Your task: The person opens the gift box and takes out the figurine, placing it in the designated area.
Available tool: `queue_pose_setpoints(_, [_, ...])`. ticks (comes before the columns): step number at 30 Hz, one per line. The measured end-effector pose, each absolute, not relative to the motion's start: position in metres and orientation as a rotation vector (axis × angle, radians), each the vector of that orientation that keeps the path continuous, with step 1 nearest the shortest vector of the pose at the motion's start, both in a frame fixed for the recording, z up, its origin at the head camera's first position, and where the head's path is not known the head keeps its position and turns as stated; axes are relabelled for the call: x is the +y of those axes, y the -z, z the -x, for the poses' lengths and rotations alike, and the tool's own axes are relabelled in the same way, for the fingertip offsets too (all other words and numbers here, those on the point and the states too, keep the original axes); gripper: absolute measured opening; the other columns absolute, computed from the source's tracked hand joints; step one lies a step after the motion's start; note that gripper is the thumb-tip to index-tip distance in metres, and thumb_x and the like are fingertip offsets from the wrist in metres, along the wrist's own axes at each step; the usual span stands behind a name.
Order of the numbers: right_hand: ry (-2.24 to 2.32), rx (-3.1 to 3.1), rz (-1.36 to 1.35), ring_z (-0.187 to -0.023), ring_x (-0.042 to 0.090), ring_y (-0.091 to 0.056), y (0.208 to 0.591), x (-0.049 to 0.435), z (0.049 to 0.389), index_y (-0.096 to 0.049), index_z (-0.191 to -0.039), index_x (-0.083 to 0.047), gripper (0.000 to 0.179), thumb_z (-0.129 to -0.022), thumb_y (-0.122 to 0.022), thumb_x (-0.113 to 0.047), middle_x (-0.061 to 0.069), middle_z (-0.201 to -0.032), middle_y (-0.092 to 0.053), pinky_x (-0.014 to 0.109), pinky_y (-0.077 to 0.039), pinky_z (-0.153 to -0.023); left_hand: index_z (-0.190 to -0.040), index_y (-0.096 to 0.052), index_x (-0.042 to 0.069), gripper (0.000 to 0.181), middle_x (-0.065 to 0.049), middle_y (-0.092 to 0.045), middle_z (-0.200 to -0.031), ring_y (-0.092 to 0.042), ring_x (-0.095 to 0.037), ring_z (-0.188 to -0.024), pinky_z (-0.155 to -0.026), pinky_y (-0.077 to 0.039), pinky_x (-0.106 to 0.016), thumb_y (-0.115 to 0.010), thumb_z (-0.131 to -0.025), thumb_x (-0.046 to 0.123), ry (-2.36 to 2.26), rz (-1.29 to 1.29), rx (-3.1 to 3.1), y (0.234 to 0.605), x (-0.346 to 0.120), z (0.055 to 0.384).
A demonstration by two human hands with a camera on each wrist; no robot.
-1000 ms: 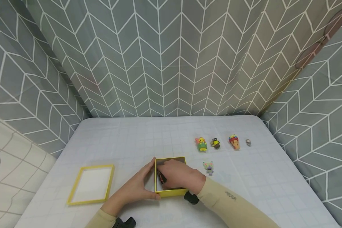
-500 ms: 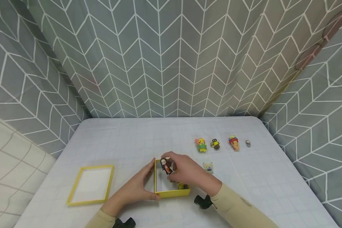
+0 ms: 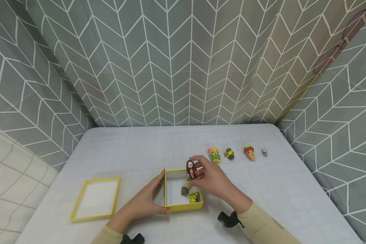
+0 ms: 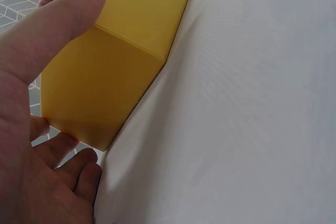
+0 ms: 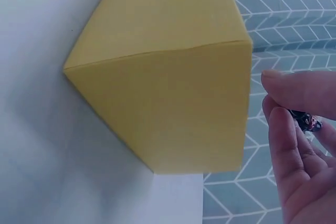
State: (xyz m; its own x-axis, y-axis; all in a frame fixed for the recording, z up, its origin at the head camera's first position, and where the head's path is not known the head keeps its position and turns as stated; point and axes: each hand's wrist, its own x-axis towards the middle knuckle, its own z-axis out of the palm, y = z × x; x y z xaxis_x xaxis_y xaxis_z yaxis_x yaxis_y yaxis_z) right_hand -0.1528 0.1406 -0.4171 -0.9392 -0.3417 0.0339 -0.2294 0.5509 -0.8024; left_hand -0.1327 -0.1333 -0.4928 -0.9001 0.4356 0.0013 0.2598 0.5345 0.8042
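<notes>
A small doll figurine [image 3: 190, 169] with long dark hair is pinched in the fingers of my right hand [image 3: 216, 181], above the far right corner of an open yellow box [image 3: 184, 207]. In the right wrist view only a dark bit of the figurine [image 5: 310, 123] shows between the fingers. My left hand [image 3: 141, 200] grips the box at its left side, thumb at the front wall and fingers round the back, as the left wrist view also shows. Inside the box lie a yellow minion-like figure [image 3: 194, 197] and a small grey-brown piece [image 3: 184, 191].
Left of the box lies its yellow-rimmed lid [image 3: 96, 199], inside up. Toward the back right stand a green-and-yellow figure [image 3: 214, 155], a small goggled figure [image 3: 229, 154], a red-and-tan figure [image 3: 249, 152] and a tiny silver one [image 3: 264, 153]. My right hand hides a pale figure.
My right hand has come up out of the box with the dark-haired figurine and moved right, uncovering the pieces inside. My left hand has stayed on the box.
</notes>
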Motion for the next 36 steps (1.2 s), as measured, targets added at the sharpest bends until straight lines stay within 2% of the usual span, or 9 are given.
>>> queue_pose_setpoints(12, [1.423,2.762,0.322,-0.080,0.008,-0.064,0.424,0.182,0.142,-0.050,-0.142,-0.026,0.081,-0.073,-0.087,-0.004,0.000,-0.109,-0.063,0.025,-0.056,-0.072,-0.160,-0.015,0.019,0.137,0.006,-0.020,-0.161,-0.021,-0.017,-0.146,-0.116,-0.023,-0.047,-0.093,-0.054,0.055,-1.305,-0.590,2.554,0.492,-0.132,0.133])
queue_pose_setpoints(18, [1.374,2.813,0.235,-0.081,0.009,-0.064,0.429,0.203,0.142,-0.051,-0.140,-0.022,0.077,-0.073,-0.087,-0.005,0.001,-0.113,-0.059,0.026,-0.056,-0.070,-0.161,-0.014,0.020,0.137,0.007,-0.019,-0.161,-0.020,-0.015,-0.146,-0.116,-0.022,-0.046,-0.094,-0.054,0.054,-1.313,-0.598,2.542,0.492,-0.131,0.133])
queue_pose_setpoints(22, [1.312,2.872,0.218,-0.084,0.011,-0.064,0.432,0.220,0.142,-0.050,-0.143,-0.020,0.078,-0.075,-0.085,-0.006,0.003,-0.114,-0.057,0.027,-0.056,-0.073,-0.160,-0.014,0.021,0.137,0.007,-0.019,-0.161,-0.019,-0.016,-0.146,-0.116,-0.022,-0.046,-0.094,-0.054,0.054,-1.321,-0.594,2.536,0.493,-0.130,0.134])
queue_pose_setpoints(28, [1.207,2.978,0.248,-0.089,0.018,-0.064,0.435,0.247,0.144,-0.049,-0.144,-0.015,0.074,-0.078,-0.083,-0.004,0.006,-0.113,-0.060,0.037,-0.056,-0.077,-0.161,-0.013,0.021,0.137,0.007,-0.017,-0.161,-0.019,-0.018,-0.147,-0.116,-0.022,-0.046,-0.093,-0.055,0.054,-1.329,-0.585,2.519,0.494,-0.130,0.135])
queue_pose_setpoints(32, [1.128,3.000,0.210,-0.093,0.024,-0.063,0.437,0.260,0.148,-0.049,-0.144,-0.012,0.072,-0.080,-0.082,-0.007,0.009,-0.115,-0.061,0.038,-0.055,-0.077,-0.161,-0.012,0.023,0.137,0.006,-0.018,-0.161,-0.019,-0.019,-0.147,-0.116,-0.022,-0.046,-0.094,-0.054,0.053,-1.322,-0.559,2.519,0.493,-0.132,0.134])
queue_pose_setpoints(36, [1.088,2.987,0.165,-0.095,0.023,-0.063,0.439,0.270,0.149,-0.048,-0.145,-0.010,0.072,-0.081,-0.081,-0.009,0.010,-0.115,-0.061,0.038,-0.055,-0.078,-0.161,-0.012,0.024,0.137,0.006,-0.017,-0.162,-0.019,-0.020,-0.147,-0.116,-0.022,-0.046,-0.094,-0.054,0.053,-1.312,-0.539,2.523,0.492,-0.133,0.134])
